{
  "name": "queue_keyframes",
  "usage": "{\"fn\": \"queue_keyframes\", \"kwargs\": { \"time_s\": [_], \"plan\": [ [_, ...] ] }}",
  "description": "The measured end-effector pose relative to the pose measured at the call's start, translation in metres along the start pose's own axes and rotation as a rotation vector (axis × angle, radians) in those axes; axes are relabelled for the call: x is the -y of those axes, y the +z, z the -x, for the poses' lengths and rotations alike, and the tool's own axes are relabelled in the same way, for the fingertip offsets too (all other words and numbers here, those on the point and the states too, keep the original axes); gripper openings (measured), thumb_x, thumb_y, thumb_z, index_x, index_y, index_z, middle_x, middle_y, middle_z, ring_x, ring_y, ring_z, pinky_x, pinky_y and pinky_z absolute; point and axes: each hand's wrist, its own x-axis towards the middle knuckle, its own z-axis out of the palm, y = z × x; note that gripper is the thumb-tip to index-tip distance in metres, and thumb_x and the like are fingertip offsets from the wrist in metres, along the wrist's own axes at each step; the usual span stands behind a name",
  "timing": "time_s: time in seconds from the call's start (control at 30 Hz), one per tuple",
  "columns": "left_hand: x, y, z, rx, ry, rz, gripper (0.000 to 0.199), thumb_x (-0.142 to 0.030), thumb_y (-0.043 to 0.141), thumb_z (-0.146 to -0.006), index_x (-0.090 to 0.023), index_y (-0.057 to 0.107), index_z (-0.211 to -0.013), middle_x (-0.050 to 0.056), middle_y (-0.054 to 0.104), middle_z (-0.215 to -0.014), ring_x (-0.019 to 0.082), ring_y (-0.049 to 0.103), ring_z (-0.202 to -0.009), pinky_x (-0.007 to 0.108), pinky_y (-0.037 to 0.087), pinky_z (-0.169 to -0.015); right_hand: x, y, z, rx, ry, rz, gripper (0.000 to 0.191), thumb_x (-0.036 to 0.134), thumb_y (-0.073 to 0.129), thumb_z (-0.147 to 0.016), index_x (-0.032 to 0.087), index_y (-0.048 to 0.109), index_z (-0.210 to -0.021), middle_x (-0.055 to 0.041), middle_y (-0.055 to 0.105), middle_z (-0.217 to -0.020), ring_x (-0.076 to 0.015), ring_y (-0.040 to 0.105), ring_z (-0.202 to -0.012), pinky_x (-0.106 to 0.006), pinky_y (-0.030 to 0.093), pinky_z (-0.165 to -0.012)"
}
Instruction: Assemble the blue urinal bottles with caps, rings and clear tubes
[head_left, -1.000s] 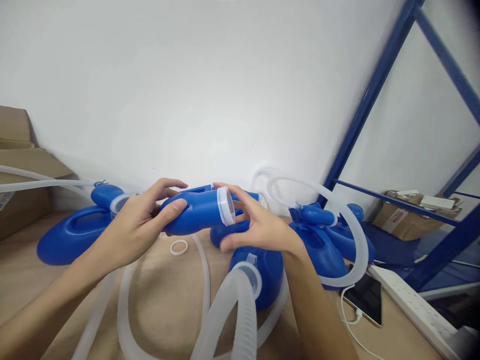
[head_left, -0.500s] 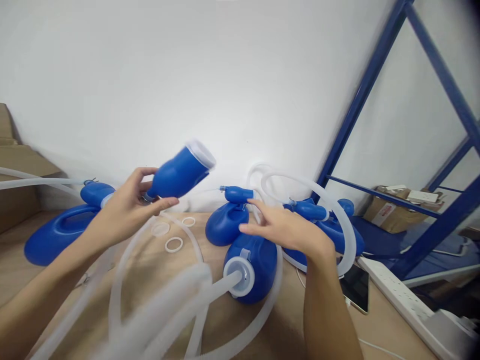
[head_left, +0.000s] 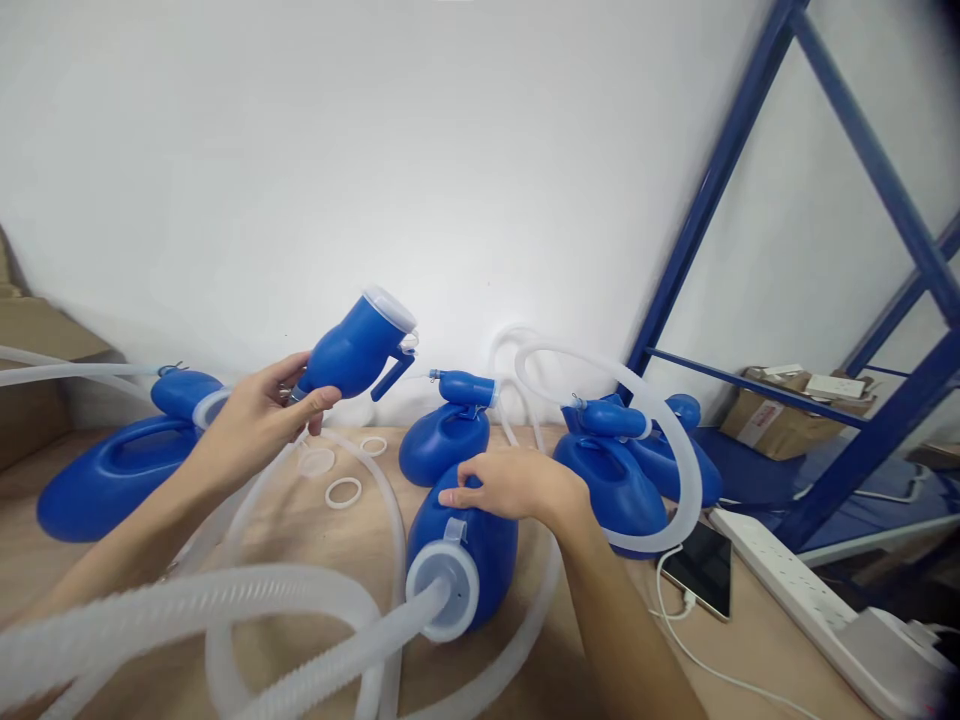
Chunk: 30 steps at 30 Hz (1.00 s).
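My left hand (head_left: 274, 405) is closed round the narrow end of a blue funnel-shaped piece (head_left: 352, 350), held tilted up above the table with its white rim at the upper right and a blue clip hanging beside it. Below and to the right, my right hand (head_left: 517, 482) has its fingers curled on the top of a blue bottle (head_left: 487, 570). A white cap (head_left: 442, 590) with a clear ribbed hose (head_left: 360, 655) faces toward me from that bottle's mouth. White rings (head_left: 343, 493) and a clear disc (head_left: 316, 461) lie on the table left of the bottle.
More blue bottles with hoses stand at the left (head_left: 112, 490), behind (head_left: 442, 445) and at the right (head_left: 611, 485). A phone (head_left: 701, 568) and a white power strip (head_left: 780, 575) lie at right, beside a blue metal frame (head_left: 705, 200). Cardboard (head_left: 52, 330) stands far left.
My right hand has moved down and left onto the bottle, its fingers now curled, and the bottle has shifted left. The blue piece in my left hand has turned, showing its clip.
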Motion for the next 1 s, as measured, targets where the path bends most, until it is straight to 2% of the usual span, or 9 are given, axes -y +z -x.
{"fn": "queue_keyframes", "kwargs": {
  "time_s": [0.2,0.33,0.43,0.5,0.63,0.73,0.83,0.93,1.0],
  "plan": [
    [-0.017,0.007,0.006,0.104,-0.070,0.176,0.034,-0.043,0.066,-0.088,-0.023,0.065,-0.117,-0.005,0.061,-0.073,0.017,0.056,-0.066,0.031,0.041,-0.062,0.012,-0.017,0.031,-0.166,-0.082,0.133,0.042,0.059,0.045,-0.106,0.027,0.071,-0.098,-0.0051,0.069,-0.079,-0.0231,0.063,-0.072,-0.033,0.037,-0.062],
    [-0.027,0.012,0.012,0.163,-0.074,0.302,0.038,-0.045,0.064,-0.092,-0.022,0.062,-0.122,-0.003,0.066,-0.077,0.016,0.058,-0.064,0.031,0.042,-0.059,0.024,-0.015,0.032,-0.321,-0.141,0.163,0.035,0.056,0.051,-0.105,0.029,0.073,-0.107,-0.0085,0.065,-0.095,-0.0271,0.061,-0.092,-0.036,0.041,-0.072],
    [-0.032,0.013,0.016,0.124,-0.068,0.319,0.038,-0.052,0.063,-0.093,-0.022,0.060,-0.116,-0.003,0.068,-0.073,0.017,0.060,-0.063,0.031,0.043,-0.058,0.039,-0.007,0.022,-0.324,-0.235,0.202,0.024,0.039,0.056,-0.106,0.031,0.075,-0.116,-0.0098,0.063,-0.107,-0.0281,0.056,-0.103,-0.043,0.042,-0.088],
    [-0.033,0.014,0.018,0.123,-0.065,0.326,0.035,-0.050,0.065,-0.092,-0.022,0.061,-0.112,-0.001,0.070,-0.079,0.017,0.062,-0.065,0.030,0.044,-0.056,0.047,-0.002,0.014,-0.316,-0.295,0.181,0.028,0.030,0.056,-0.105,0.034,0.073,-0.127,-0.0096,0.061,-0.113,-0.0277,0.055,-0.110,-0.047,0.040,-0.097],
    [-0.029,0.018,0.020,0.237,-0.051,0.345,0.039,-0.046,0.063,-0.093,-0.021,0.064,-0.122,-0.003,0.066,-0.065,0.016,0.057,-0.055,0.029,0.045,-0.053,0.050,0.000,0.008,-0.305,-0.362,0.070,0.035,0.029,0.056,-0.106,0.038,0.068,-0.138,-0.0079,0.062,-0.118,-0.0268,0.055,-0.120,-0.047,0.038,-0.102],
    [-0.024,0.013,0.019,0.247,-0.037,0.222,0.050,-0.049,0.067,-0.090,-0.022,0.064,-0.131,-0.004,0.062,-0.058,0.016,0.057,-0.050,0.027,0.045,-0.049,0.041,-0.004,0.009,-0.302,-0.339,-0.027,0.037,0.029,0.059,-0.104,0.039,0.067,-0.139,-0.0070,0.062,-0.124,-0.0261,0.058,-0.118,-0.045,0.040,-0.100],
    [-0.020,-0.005,0.017,0.289,-0.087,0.099,0.041,-0.050,0.071,-0.086,-0.024,0.071,-0.118,0.000,0.069,-0.070,0.014,0.057,-0.046,0.025,0.044,-0.044,0.033,-0.010,0.011,-0.337,-0.289,-0.121,0.037,0.026,0.065,-0.099,0.036,0.067,-0.135,-0.0051,0.064,-0.120,-0.0240,0.061,-0.110,-0.042,0.042,-0.098],
    [-0.013,-0.026,0.013,0.412,-0.163,0.160,0.026,-0.048,0.072,-0.088,-0.023,0.074,-0.096,0.001,0.072,-0.076,0.012,0.054,-0.045,0.022,0.044,-0.042,0.027,-0.013,0.010,-0.368,-0.293,-0.264,0.054,0.025,0.076,-0.089,0.035,0.057,-0.138,-0.0016,0.067,-0.114,-0.0221,0.064,-0.101,-0.038,0.046,-0.091],
    [-0.006,-0.036,0.011,0.482,-0.209,0.301,0.033,-0.051,0.077,-0.086,-0.024,0.076,-0.104,0.003,0.076,-0.084,0.013,0.058,-0.050,0.022,0.049,-0.045,0.023,-0.013,0.004,-0.402,-0.248,-0.361,0.064,0.029,0.083,-0.080,0.034,0.053,-0.136,0.0004,0.067,-0.107,-0.0205,0.064,-0.091,-0.036,0.048,-0.082]
  ]
}}
